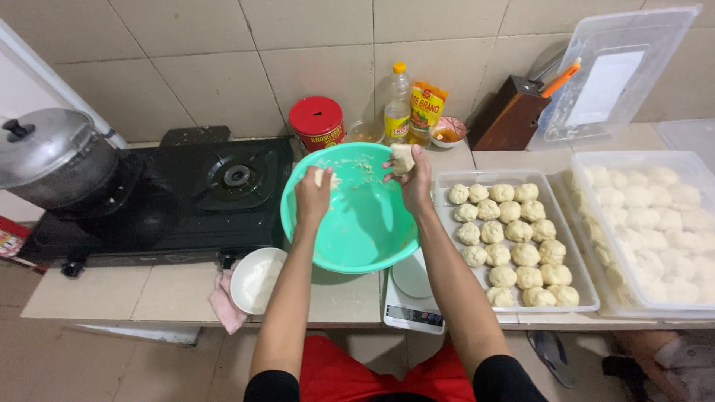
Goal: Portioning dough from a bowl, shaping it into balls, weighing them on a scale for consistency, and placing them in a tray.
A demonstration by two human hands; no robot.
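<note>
A turquoise plastic bowl sits tilted on a white kitchen scale at the counter's front. My left hand reaches inside the bowl and pinches a small bit of dough. At the bowl's far rim my right hand grips a pale lump of dough. Dough scraps stick to the bowl's inner wall.
A clear tray of several dough balls lies right of the bowl, a second tub of them further right. A black gas stove with a lidded pot stands left. A flour bowl, red tin, oil bottle and knife block are nearby.
</note>
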